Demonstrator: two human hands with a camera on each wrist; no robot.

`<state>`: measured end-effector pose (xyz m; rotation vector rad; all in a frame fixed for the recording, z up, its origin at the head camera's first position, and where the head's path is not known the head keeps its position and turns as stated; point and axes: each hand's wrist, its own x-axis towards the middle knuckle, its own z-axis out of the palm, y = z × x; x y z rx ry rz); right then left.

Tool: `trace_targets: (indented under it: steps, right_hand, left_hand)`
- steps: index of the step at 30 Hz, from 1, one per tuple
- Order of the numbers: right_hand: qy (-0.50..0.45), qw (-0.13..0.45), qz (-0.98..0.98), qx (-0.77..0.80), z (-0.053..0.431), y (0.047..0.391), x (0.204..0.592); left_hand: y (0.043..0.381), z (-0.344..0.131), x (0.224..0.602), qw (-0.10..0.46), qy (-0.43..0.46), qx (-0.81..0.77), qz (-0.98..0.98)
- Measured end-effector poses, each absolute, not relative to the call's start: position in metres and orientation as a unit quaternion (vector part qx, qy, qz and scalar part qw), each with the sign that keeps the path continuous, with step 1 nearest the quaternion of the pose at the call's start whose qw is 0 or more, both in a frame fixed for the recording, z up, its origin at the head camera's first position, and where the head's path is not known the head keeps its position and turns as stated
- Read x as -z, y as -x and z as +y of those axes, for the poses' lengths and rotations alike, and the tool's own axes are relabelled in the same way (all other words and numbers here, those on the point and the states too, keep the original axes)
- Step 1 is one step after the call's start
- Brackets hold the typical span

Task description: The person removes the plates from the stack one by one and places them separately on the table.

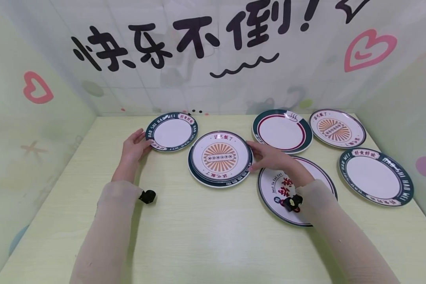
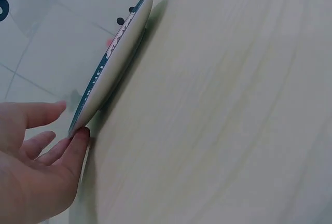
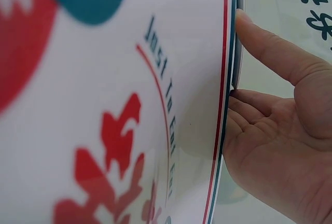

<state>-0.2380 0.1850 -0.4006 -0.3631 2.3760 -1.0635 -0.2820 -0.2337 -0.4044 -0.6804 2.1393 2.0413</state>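
Note:
My left hand (image 1: 134, 148) is at the left edge of a plate (image 1: 171, 132) with a teal lettered rim. In the left wrist view, fingertips touch the edge of this plate (image 2: 116, 60), and one digit stands slightly off it. My right hand (image 1: 269, 156) is at the right edge of a stack of plates (image 1: 220, 157). A plate with an orange sunburst tops the stack, with a teal rim showing beneath. The right wrist view shows the hand (image 3: 280, 105) with digits spread and touching the stack's edge. Below my right forearm lies a larger plate (image 1: 277, 197) with red characters, partly covered.
At the back right lie a plate with a teal rim and red ring (image 1: 282, 132) and a sunburst plate (image 1: 337, 128). Another teal-rimmed plate (image 1: 376, 177) is near the right edge of the pale wooden table (image 1: 198, 240). A printed wall (image 1: 184, 83) stands behind.

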Motion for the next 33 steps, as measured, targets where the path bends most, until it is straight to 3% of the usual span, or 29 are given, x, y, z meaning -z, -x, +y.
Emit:
trace_targets:
  steps: [9, 33]
  right_hand:
    - [0.131, 0.252, 0.876, 0.389, 0.185, 0.238, 0.401]
    - [0.127, 0.256, 0.880, 0.380, 0.186, 0.238, 0.400]
  left_hand:
    - [0.277, -0.236, 0.405, 0.042, 0.187, -0.626, 0.756]
    - [0.256, -0.226, 0.393, 0.035, 0.151, -0.697, 0.700]
